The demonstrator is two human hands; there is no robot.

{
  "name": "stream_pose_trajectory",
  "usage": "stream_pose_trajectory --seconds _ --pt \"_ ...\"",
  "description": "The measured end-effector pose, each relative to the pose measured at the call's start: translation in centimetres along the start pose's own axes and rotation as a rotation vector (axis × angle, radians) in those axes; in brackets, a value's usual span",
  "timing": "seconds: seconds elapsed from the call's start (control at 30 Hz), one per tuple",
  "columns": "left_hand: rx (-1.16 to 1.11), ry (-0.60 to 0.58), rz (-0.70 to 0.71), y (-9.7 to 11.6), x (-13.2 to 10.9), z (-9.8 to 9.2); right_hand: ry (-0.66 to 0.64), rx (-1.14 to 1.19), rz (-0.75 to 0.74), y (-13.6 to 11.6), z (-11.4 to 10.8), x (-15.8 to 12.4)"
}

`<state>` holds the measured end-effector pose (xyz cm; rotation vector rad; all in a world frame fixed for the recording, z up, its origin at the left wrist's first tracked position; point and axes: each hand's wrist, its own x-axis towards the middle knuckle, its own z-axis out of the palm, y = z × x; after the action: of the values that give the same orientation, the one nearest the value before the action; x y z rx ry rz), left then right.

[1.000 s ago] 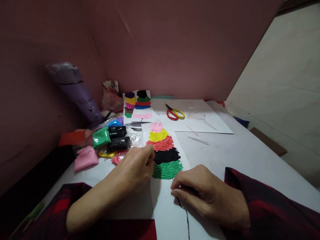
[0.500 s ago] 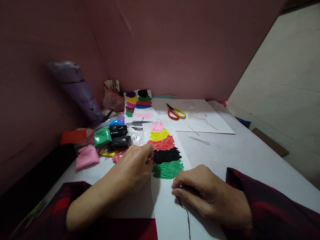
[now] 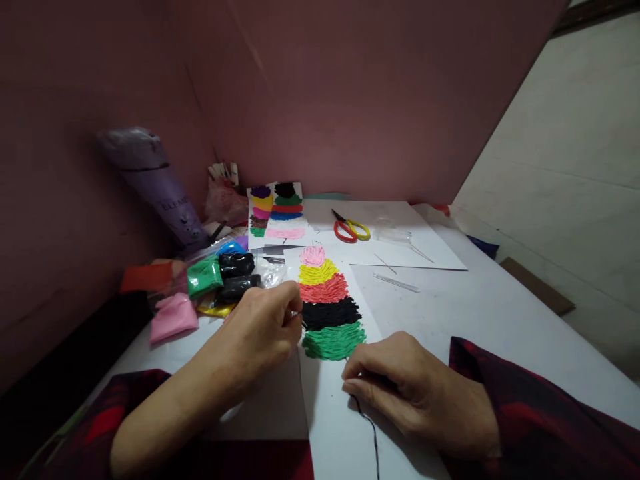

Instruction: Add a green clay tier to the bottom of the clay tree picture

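Observation:
On a white sheet [image 3: 330, 413] lies a tapered shape of textured clay-like bands, from a pink top [image 3: 313, 256] through yellow, red and black [image 3: 333, 313] to green [image 3: 335, 341]. My left hand [image 3: 267, 327] is closed in a pinch at the left end of the black band; a tiny dark bit shows by its fingertips, too small to name. My right hand [image 3: 405, 380] pinches low beside the green band's right corner. From under its thumb a thin black strand [image 3: 373, 427] runs down the sheet, and a short dark end pokes out above the fingertips.
Bagged clay packs, green [image 3: 204, 276], black [image 3: 237, 288] and pink [image 3: 174, 318], crowd the left. Scissors [image 3: 351, 228], a toothpick [image 3: 386, 264] and a clear stick [image 3: 397, 283] lie beyond. A second banded picture [image 3: 275, 213] and a purple umbrella-like pouch [image 3: 155, 183] are by the wall.
My left hand has shifted slightly left and its fingers have turned a little at the black band's edge. My right hand has stayed almost still. The view has tilted slightly.

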<state>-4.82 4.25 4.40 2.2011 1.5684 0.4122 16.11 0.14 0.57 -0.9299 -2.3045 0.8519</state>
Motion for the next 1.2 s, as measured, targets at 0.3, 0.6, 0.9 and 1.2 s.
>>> stream_pose_trajectory --seconds 0.3,0.6,0.9,1.2 --pt "0.01 -0.043 0.054 -0.1 -0.2 0.5 0.003 -0.005 0.013 -0.1 0.0 0.1" --pt "0.058 -0.082 0.036 -0.4 0.1 1.0 -0.003 0.004 0.002 -0.1 0.0 0.1" --pt "0.142 -0.071 0.01 -0.4 0.2 1.3 -0.023 0.048 0.035 -0.3 -0.2 0.1" --pt "0.153 -0.041 0.03 -0.9 0.2 1.5 -0.026 0.057 0.04 -0.3 -0.2 0.2"
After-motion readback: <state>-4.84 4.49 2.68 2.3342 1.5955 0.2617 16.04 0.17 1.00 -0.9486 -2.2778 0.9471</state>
